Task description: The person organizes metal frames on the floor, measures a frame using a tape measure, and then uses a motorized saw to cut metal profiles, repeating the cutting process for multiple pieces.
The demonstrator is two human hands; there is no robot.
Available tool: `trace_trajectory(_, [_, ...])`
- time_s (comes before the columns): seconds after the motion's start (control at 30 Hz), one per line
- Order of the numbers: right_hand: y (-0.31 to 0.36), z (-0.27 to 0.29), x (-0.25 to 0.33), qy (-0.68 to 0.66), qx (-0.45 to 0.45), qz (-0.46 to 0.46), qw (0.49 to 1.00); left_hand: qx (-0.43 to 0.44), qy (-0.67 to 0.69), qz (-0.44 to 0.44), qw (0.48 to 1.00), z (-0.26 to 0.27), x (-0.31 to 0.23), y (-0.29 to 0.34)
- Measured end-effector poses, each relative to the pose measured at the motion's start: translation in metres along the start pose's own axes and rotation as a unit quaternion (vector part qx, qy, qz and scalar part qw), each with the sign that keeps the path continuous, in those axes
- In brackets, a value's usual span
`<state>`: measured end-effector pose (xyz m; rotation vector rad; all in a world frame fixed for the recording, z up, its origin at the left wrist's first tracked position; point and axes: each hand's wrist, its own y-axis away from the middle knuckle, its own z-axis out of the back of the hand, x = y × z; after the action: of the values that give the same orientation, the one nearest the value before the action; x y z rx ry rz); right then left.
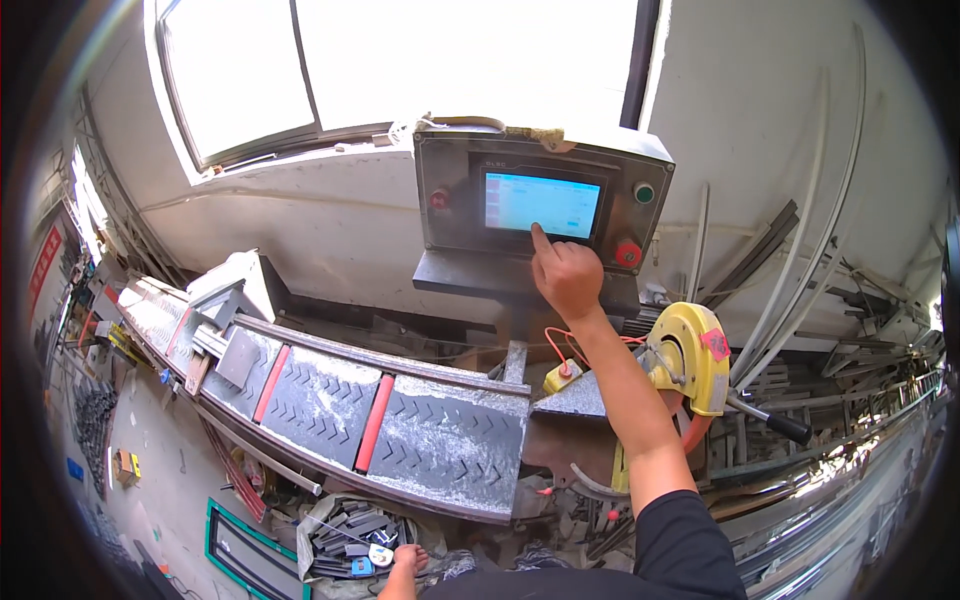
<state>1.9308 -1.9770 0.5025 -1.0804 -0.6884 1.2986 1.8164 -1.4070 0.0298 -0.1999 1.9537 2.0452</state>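
My right hand (568, 278) reaches up to a control box (455, 225) with a lit touch screen (520, 200). Its index finger is stretched out at the screen's lower edge, while the other fingers are folded in; nothing shows in them. Whether the fingertip touches the glass is hard to tell. My left hand (410, 557) hangs low at the bottom, fingers curled; what they hold, if anything, is hidden. Right beside it shows a white and blue round thing (380, 553), perhaps a tape measure. A green button (643, 192) and a red knob (628, 253) sit right of the screen.
Below the box runs a long dusty machine bed (450, 440) with red strips. A yellow saw guard (690, 350) with a black handle (780, 425) stands at the right. An open bag of grey offcuts (345, 530) lies below. Long profiles (830, 200) lean on the wall.
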Motion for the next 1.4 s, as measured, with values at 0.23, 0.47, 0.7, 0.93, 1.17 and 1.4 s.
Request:
trace_trajectory(0.23, [-0.001,-0.002,0.000,0.019,0.021,-0.010,1.000,-0.033,-0.022,-0.045,0.998,0.005,-0.005,-0.008])
trace_trajectory(0.47, [-0.003,-0.007,0.000,0.016,0.023,-0.035,0.999,-0.009,-0.055,-0.069,0.996,-0.020,-0.011,-0.001])
trace_trajectory(0.7, [-0.005,-0.003,0.004,0.040,0.074,-0.041,0.996,-0.006,-0.053,-0.062,0.997,-0.020,-0.004,0.001])
trace_trajectory(0.93, [-0.003,0.002,0.003,-0.017,0.014,0.052,0.998,-0.022,-0.076,-0.039,0.996,-0.005,0.011,-0.008])
trace_trajectory(1.17, [0.001,0.005,0.003,-0.012,-0.041,0.007,0.999,-0.006,-0.089,-0.036,0.995,-0.005,0.011,-0.002])
trace_trajectory(1.4, [0.000,0.006,0.002,0.029,-0.059,-0.027,0.997,0.000,-0.066,-0.043,0.997,-0.012,0.007,-0.002])
